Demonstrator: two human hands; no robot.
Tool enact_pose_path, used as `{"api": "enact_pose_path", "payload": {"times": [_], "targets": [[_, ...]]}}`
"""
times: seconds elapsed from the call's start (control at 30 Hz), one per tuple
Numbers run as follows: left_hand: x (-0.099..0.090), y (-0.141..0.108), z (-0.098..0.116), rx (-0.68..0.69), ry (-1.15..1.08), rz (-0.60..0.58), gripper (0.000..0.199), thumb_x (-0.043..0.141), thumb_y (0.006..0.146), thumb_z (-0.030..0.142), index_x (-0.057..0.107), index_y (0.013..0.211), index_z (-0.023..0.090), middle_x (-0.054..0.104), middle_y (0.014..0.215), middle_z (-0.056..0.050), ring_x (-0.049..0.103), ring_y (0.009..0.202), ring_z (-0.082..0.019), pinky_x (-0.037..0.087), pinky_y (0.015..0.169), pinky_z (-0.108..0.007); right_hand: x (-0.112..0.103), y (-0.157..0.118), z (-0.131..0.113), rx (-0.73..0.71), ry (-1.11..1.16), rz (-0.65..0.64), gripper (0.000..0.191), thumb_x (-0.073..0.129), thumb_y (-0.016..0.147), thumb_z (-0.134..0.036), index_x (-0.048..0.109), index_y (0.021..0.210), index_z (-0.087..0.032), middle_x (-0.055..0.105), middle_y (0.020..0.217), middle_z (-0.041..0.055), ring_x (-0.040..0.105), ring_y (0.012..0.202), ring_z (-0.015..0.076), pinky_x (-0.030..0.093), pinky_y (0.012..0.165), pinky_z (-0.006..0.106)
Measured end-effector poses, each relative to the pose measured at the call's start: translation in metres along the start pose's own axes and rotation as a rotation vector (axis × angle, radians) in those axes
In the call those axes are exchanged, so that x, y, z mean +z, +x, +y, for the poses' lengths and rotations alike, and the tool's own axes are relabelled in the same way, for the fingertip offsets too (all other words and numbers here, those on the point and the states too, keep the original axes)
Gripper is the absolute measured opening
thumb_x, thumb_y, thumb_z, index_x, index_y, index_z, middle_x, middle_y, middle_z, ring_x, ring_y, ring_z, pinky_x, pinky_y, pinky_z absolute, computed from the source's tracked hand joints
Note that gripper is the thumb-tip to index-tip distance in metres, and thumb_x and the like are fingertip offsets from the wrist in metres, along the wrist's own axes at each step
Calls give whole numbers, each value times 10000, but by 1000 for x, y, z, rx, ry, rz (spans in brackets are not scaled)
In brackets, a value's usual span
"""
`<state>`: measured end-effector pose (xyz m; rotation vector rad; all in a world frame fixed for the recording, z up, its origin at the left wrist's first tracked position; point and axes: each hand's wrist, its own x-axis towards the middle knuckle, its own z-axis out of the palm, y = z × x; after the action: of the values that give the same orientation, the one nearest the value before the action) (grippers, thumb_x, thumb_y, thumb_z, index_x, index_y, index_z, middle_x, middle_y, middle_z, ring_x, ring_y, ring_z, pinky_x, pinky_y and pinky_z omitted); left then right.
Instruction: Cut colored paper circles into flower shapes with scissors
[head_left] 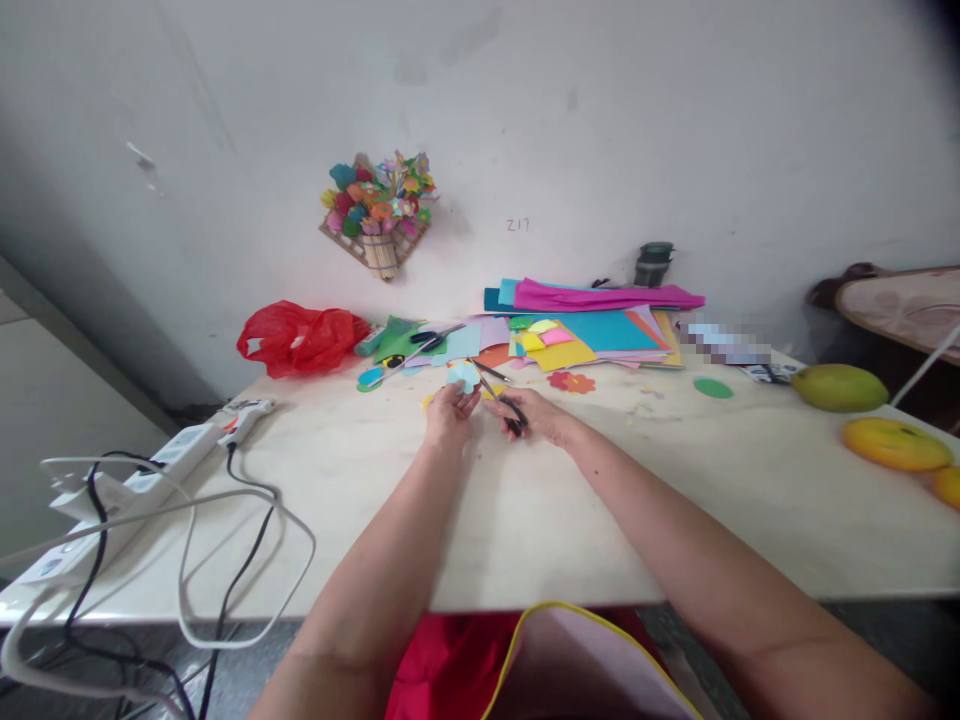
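Over the middle of the table, my left hand (452, 408) pinches a small light blue paper piece (463, 376) with a scalloped edge. My right hand (523, 415) is closed on black-handled scissors (512, 412), whose blades point up and left toward the blue paper. Whether the blades touch it is too small to tell. Just beyond lies a dark pen (491, 371). Red and orange paper flowers (571, 383) rest to the right of my hands. A second pair of scissors (426, 341) lies on the papers behind.
Coloured sheets (600, 335) and a red plastic bag (300, 338) line the back. Power strips (124, 505) with loose cables (274, 510) occupy the left. A green paper circle (712, 388), a green mango (840, 387) and yellow fruit (896, 443) sit right. A flower basket (380, 215) hangs on the wall.
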<state>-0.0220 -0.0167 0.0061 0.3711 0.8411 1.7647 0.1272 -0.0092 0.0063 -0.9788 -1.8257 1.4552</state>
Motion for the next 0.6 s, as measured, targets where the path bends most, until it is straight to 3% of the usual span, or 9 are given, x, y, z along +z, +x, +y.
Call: {"api": "enact_pose_path", "payload": {"times": [0.6], "targets": [[0, 2, -3, -19, -30, -9, 115, 548, 704, 36, 600, 772, 114, 668, 705, -79, 687, 663, -196, 547, 664, -276, 3, 0, -2, -5, 52, 34, 331, 655, 729, -466, 531, 754, -160, 545, 509, -35, 488, 375, 64, 322, 335, 151]]}}
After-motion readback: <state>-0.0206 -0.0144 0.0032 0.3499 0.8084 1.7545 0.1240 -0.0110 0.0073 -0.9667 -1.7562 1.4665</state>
